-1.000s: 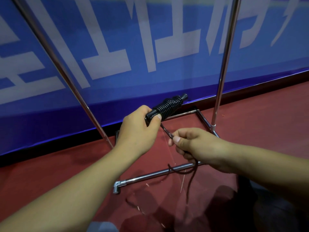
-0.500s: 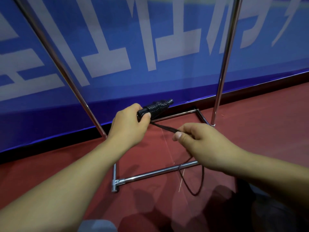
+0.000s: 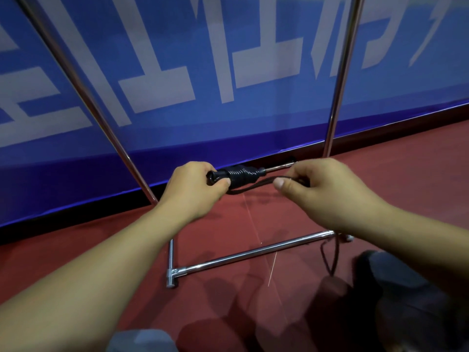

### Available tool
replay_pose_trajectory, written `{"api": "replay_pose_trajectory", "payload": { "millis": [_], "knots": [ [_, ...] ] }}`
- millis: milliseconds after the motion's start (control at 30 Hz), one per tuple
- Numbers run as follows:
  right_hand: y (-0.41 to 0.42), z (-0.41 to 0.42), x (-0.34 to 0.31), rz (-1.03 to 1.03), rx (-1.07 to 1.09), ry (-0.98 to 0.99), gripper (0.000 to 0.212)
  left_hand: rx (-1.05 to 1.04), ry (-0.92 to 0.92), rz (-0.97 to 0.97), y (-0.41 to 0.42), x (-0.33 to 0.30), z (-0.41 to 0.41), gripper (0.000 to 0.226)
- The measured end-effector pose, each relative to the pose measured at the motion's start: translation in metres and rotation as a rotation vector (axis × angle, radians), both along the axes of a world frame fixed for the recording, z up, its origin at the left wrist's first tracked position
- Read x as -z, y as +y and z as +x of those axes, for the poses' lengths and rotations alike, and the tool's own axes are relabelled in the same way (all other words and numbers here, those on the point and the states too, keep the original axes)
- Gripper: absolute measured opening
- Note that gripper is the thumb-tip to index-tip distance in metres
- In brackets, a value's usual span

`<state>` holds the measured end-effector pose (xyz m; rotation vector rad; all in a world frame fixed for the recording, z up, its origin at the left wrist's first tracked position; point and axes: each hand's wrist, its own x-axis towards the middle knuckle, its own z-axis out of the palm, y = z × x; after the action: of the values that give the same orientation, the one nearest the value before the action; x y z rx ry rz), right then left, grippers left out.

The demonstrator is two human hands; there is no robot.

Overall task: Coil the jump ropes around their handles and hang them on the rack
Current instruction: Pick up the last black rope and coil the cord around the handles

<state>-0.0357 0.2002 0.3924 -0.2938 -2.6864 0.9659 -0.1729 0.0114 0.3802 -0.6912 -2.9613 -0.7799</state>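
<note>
My left hand (image 3: 196,185) grips the near end of the black jump rope handles (image 3: 238,175), which lie almost level and carry several turns of black rope. A loose stretch of rope (image 3: 253,188) runs from under the handles to my right hand (image 3: 317,189), which pinches it between thumb and fingers. The rope's tail (image 3: 330,257) hangs below my right wrist towards the floor. The chrome rack (image 3: 253,254) stands in front of me, its base bars on the red floor and two uprights rising out of view.
A blue banner with large white characters (image 3: 228,72) forms a wall right behind the rack. The rack's left upright (image 3: 101,118) leans across the view; the right upright (image 3: 340,80) stands near my right hand. A dark shoe (image 3: 380,270) is at lower right.
My left hand has lowered the handles from tilted up to nearly level. My right hand has carried the rope up and to the right, pulling it out sideways from the handles.
</note>
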Motion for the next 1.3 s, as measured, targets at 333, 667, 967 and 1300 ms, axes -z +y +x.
{"api": "replay_pose_trajectory", "payload": {
  "millis": [333,667,967,1300],
  "knots": [
    [0.015,-0.005,-0.007,0.034,0.026,0.108,0.022,0.321,-0.091,-0.135,0.007,0.0,0.024,0.013],
    [0.017,-0.008,-0.002,0.124,-0.036,0.151,0.025,0.591,-0.211,-0.178,0.013,-0.001,0.047,0.015],
    [0.024,-0.017,0.003,0.12,-0.031,0.126,0.024,0.686,-0.29,-0.045,0.016,-0.007,0.062,0.019],
    [0.033,-0.03,0.015,0.06,-0.058,0.032,0.024,0.705,-0.315,0.052,0.015,-0.014,0.071,0.014]
  ]
}}
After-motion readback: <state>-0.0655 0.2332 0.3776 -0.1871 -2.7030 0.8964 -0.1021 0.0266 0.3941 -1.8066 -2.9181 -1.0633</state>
